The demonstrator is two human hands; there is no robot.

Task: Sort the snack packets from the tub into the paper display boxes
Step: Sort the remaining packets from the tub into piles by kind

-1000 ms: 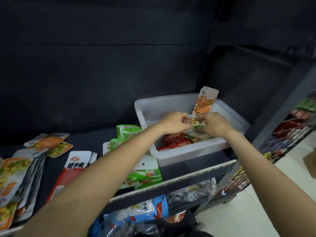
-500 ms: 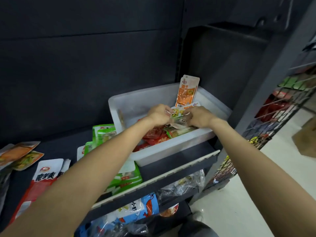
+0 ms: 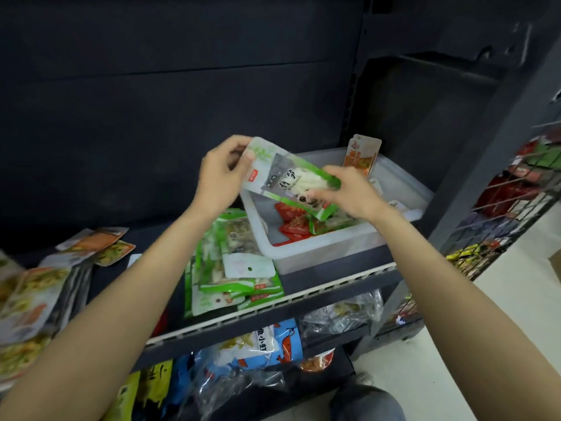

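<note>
A white plastic tub (image 3: 334, 241) sits on the dark shelf at the right, holding red packets (image 3: 293, 221) and an orange packet (image 3: 361, 156) leaning upright against its back wall. Above the tub's left end I hold green-and-white snack packets (image 3: 288, 177) with both hands. My left hand (image 3: 223, 174) pinches the top left corner. My right hand (image 3: 349, 191) grips the lower right end, with further green packets under it. A pile of green packets (image 3: 236, 268) lies on the shelf just left of the tub. No paper display box is in view.
Orange and yellow packets (image 3: 36, 293) lie in stacks at the shelf's left end. Beige strip (image 3: 273, 302) marks the shelf's front edge. Below it are blue bags (image 3: 267, 344) and clear plastic bags. A wire rack (image 3: 501, 214) with red snacks stands to the right.
Both hands have risen out of the tub, lifting green-and-white packets up and to the left. The left hand moved off to the packet's top corner.
</note>
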